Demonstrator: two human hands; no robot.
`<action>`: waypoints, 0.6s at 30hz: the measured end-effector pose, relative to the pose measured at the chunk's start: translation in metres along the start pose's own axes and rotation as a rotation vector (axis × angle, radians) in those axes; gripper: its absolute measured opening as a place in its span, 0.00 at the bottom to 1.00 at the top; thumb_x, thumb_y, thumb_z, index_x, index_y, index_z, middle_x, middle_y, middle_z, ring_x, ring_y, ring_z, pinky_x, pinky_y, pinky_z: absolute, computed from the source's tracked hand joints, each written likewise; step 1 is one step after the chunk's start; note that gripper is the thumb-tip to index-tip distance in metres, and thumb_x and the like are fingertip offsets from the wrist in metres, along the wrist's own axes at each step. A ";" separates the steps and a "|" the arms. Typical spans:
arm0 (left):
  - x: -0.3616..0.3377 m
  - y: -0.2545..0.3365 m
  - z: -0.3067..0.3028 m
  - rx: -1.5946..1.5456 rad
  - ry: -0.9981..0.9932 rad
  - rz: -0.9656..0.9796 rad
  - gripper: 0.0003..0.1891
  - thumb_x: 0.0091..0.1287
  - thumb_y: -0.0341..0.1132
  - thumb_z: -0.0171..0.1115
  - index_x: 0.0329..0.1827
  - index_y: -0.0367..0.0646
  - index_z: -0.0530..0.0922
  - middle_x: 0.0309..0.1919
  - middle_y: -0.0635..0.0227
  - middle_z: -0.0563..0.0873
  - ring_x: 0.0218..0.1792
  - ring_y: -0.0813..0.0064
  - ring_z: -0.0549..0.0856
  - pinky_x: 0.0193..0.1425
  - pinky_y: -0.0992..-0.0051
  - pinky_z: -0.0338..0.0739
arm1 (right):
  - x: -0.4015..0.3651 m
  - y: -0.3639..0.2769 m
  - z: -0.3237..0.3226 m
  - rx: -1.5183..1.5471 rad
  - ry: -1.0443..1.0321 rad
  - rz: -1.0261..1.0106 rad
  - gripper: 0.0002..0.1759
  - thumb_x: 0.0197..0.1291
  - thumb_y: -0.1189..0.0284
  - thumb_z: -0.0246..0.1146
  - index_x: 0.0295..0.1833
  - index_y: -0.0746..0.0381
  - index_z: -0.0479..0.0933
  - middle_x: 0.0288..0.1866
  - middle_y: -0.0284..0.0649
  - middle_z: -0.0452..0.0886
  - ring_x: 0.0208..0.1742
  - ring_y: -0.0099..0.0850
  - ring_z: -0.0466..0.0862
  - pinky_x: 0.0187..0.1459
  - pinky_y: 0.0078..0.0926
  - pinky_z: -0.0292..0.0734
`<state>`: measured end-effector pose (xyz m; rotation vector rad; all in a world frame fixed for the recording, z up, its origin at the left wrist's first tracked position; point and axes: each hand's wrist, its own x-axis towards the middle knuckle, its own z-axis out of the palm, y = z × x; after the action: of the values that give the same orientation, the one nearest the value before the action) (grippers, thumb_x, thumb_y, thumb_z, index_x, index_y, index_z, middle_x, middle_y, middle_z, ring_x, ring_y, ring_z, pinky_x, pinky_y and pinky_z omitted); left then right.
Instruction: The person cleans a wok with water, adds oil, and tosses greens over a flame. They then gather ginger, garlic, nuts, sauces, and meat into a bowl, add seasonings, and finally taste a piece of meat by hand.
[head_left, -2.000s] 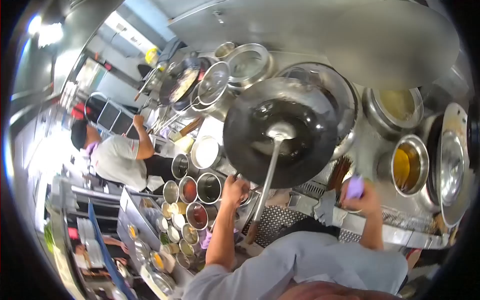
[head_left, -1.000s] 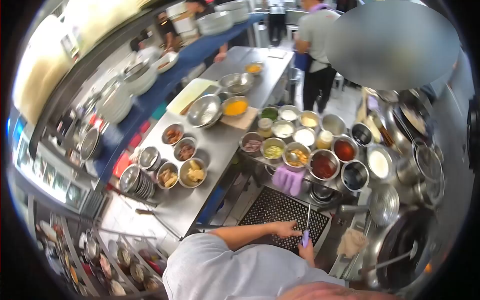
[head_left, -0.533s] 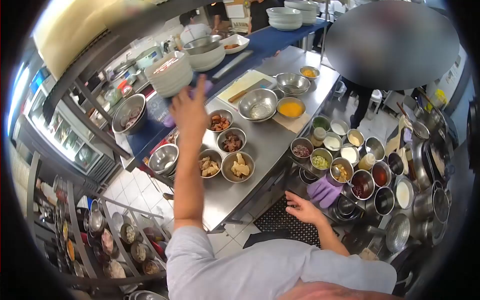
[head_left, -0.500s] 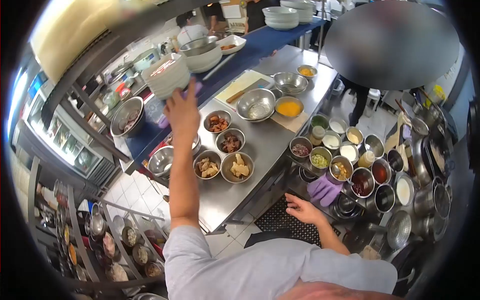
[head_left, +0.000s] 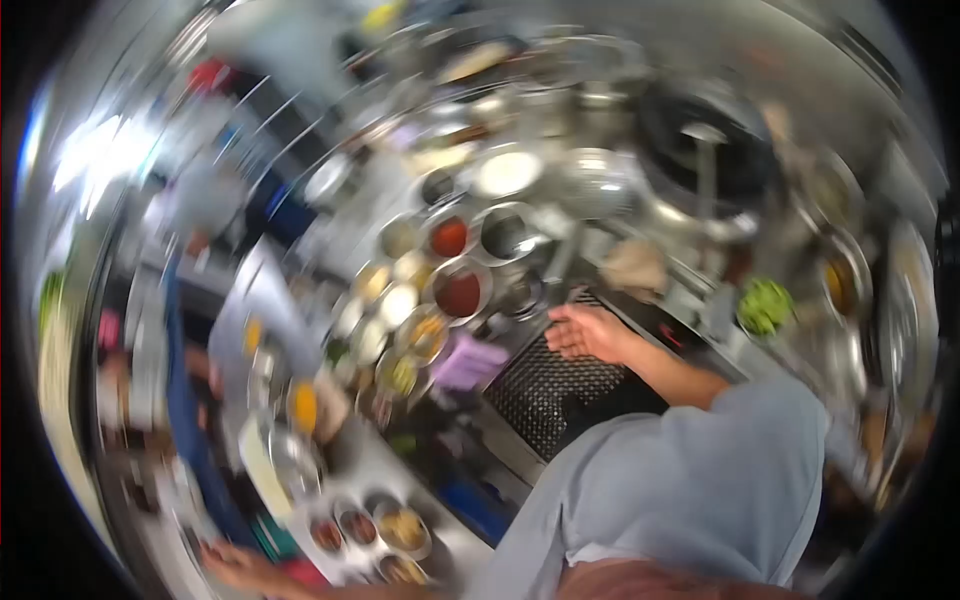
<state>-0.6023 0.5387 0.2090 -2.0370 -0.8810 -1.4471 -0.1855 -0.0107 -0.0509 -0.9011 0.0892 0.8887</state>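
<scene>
Motion smears the whole view. My left hand (head_left: 235,567) is at the lower left beside the blue shelf (head_left: 200,480); its fingers are too blurred to read. Closest to that arm on the steel counter (head_left: 370,455) stand several metal bowls, one with pale yellow chunks (head_left: 403,528) and others with dark brown pieces (head_left: 357,527). Over the black perforated floor mat (head_left: 530,395) hangs my right hand (head_left: 590,333), loosely bent, its fingers apart and nothing visible in them. A purple glove (head_left: 470,362) lies to the left of it, by the sauce containers.
Metal containers of dark red sauce (head_left: 460,294), orange-red sauce (head_left: 448,237) and white contents (head_left: 508,173) crowd the centre. A large dark wok (head_left: 705,150) with a ladle sits at the upper right. Chopped greens (head_left: 765,305) are at the right. A bowl of orange liquid (head_left: 303,405) stands on the counter.
My view has swung right toward the wok area. My left hand, earlier raised by the stacked white plates, now appears at the lower left. My right hand stays in front of my body.
</scene>
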 end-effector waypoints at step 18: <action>-0.167 0.957 0.038 -1.663 -0.800 0.964 0.07 0.68 0.32 0.56 0.35 0.39 0.79 0.33 0.52 0.83 0.36 0.50 0.83 0.39 0.58 0.76 | -0.181 -0.179 -0.206 -1.313 1.355 -0.247 0.42 0.60 0.60 0.64 0.76 0.61 0.56 0.65 0.59 0.69 0.61 0.56 0.74 0.59 0.56 0.68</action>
<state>0.0899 -0.1162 0.0179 -3.2989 1.6287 -0.5643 -0.1193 -0.3264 0.0073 -2.5637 0.5809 -0.1762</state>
